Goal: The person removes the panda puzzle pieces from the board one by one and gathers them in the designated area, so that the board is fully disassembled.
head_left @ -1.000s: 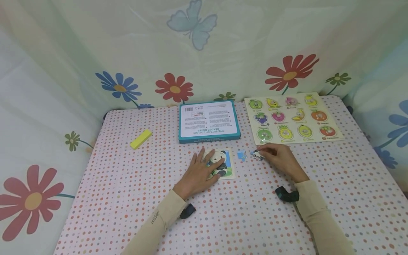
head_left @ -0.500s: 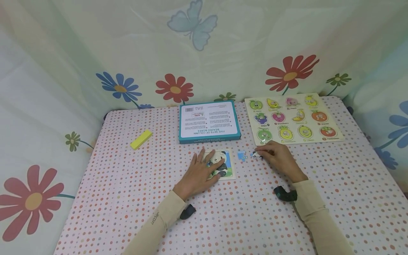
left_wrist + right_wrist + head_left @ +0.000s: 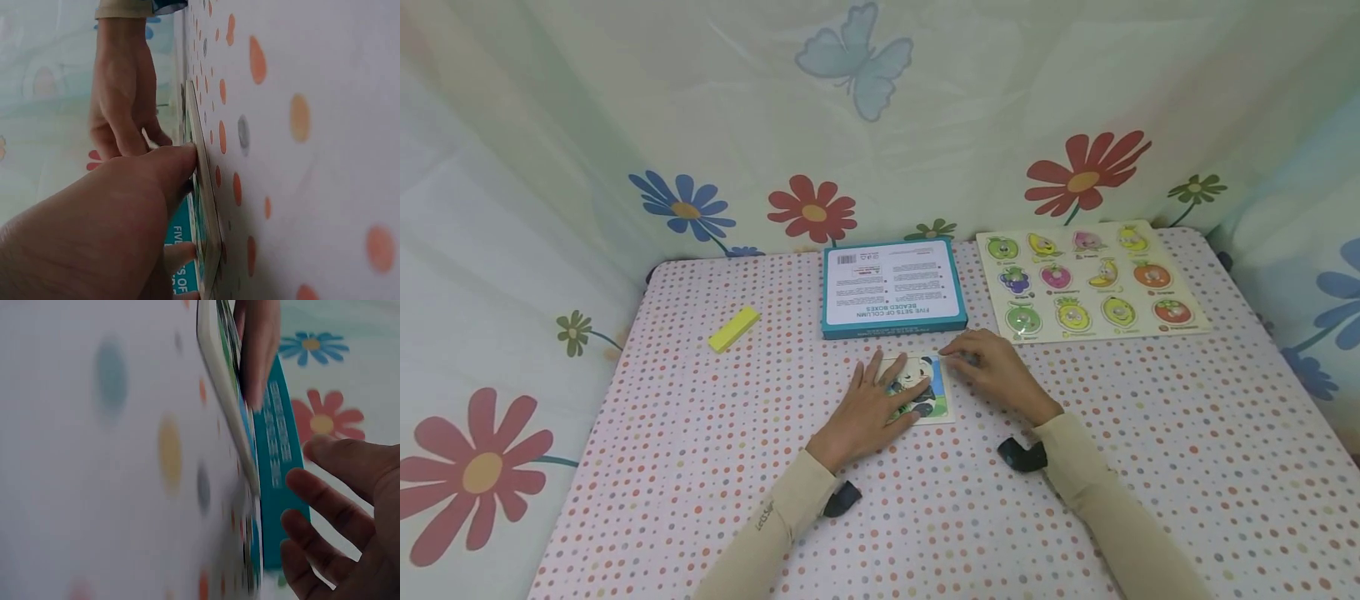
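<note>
In the head view my left hand [image 3: 865, 412] rests with spread fingers on a small square panda puzzle [image 3: 938, 385], covering its left part. The left wrist view shows the thumb against the edge of the puzzle's board [image 3: 208, 228]. My right hand [image 3: 996, 375] is just right of the puzzle's upper right corner. Seen from the right wrist, its thumb and fingers [image 3: 322, 494] are apart, with nothing visible between them. Low beyond the board in that view lie thin bluish puzzle pieces [image 3: 254, 553], seen nearly edge-on; in the head view the right hand hides them.
Behind the puzzle lies a teal and white box [image 3: 891, 287]. A fruit puzzle board [image 3: 1090, 282] is at the back right, and a yellow block [image 3: 733, 329] at the left. A dotted cloth [image 3: 700, 467] covers the table, with a flowered curtain [image 3: 715, 108] behind.
My right hand has left the black and white panda-face piece it was touching and moved left to the puzzle's corner, over the loose pieces. The left hand stays in place.
</note>
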The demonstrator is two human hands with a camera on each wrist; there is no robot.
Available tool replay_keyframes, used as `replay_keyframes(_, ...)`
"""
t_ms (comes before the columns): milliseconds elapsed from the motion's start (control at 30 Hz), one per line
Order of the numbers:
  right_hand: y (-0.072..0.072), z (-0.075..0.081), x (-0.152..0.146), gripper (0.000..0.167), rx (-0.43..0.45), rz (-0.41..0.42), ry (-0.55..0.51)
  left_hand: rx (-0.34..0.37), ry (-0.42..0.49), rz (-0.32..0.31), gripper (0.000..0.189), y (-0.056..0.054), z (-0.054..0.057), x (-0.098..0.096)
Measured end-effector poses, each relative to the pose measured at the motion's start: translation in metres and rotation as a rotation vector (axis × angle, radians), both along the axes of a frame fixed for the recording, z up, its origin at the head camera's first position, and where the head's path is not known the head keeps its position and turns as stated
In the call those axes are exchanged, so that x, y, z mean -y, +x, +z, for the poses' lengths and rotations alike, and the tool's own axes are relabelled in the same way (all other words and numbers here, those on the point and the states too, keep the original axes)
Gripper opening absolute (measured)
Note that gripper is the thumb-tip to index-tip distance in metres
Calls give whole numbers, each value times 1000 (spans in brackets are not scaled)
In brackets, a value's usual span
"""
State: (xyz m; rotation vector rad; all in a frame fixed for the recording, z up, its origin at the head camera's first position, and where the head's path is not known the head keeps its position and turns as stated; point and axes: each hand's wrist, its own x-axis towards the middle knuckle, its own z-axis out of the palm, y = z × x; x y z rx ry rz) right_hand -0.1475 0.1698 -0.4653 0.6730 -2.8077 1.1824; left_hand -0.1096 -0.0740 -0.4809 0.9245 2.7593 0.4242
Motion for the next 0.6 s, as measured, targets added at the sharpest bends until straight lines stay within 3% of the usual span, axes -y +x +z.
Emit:
replay_keyframes(133, -5, -3, 18, 16, 38, 74, 16, 1, -7, -3, 50, 0, 0, 0)
replay_keyframes(300, -8, -8, 24, 14, 64, 97, 58, -2, -8, -6, 50, 0, 1, 0)
replay_keyframes(600, -7, -9, 25, 13, 34, 115, 136, -4, -12, -5, 50, 0, 0, 0)
